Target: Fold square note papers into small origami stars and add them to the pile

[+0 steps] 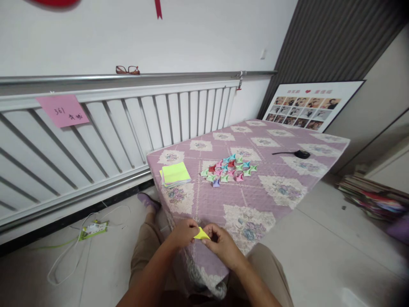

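Observation:
Near the table's front end, a folded piece of yellow paper is pinched between both hands. My left hand grips its left corner with fingers closed. On its right side, my right hand has thumb and fingers closed on the paper's edge. Beyond the hands stand several small folded paper pieces in green, pink, blue, red and purple, grouped close together. A stack of square paper sheets, yellow-green on top, lies at the table's left edge.
A purple flowered cloth covers the table. A black object with a thin handle lies toward the right. Left stands a white radiator with glasses on the pipe above. A power strip and cables are on the floor.

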### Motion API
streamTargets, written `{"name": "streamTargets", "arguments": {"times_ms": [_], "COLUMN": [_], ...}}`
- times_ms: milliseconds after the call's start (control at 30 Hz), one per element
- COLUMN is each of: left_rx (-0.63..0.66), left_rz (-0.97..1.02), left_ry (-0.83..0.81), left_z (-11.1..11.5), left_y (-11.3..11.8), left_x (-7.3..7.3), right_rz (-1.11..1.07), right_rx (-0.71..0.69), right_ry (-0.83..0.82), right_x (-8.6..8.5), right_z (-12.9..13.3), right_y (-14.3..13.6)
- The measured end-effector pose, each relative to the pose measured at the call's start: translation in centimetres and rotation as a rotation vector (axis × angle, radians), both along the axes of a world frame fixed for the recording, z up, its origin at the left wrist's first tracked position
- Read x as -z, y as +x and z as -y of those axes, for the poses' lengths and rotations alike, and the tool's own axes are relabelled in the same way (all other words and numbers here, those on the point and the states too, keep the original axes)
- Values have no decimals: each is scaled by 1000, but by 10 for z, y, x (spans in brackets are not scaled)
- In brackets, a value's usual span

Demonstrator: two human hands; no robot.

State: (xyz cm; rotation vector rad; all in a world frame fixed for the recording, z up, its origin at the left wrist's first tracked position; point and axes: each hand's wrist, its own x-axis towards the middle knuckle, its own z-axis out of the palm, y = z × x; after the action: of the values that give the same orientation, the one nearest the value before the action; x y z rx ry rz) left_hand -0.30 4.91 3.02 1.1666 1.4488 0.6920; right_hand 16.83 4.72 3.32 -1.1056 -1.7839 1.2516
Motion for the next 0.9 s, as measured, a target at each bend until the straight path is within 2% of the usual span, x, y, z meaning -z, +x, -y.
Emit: {"name": "streamTargets", "arguments": {"times_ms": [133, 300, 400, 500, 667, 900], "left_rx": [-29, -57, -78, -94, -176, -180], "left_rz": [93, 204, 389, 527, 447, 291], "left_ry": [-32, -10, 26, 48, 107, 151], "left_z": [4, 13, 23, 31, 37, 41], "left_y": [2, 2, 1, 1, 5, 6], "left_x": [-1, -7, -11, -9, -2, -16], "right_rz": [3, -27, -83, -143, -209, -205], "right_rx": [48, 66, 100, 146, 182, 179], "right_ry": [28, -33, -89, -155, -194, -183], "right_x": [-2, -11, -14, -13, -14, -20], "right_z": [5, 8, 10, 12, 17, 24], "right_y": [-4, -9, -11, -14, -21, -27]}}
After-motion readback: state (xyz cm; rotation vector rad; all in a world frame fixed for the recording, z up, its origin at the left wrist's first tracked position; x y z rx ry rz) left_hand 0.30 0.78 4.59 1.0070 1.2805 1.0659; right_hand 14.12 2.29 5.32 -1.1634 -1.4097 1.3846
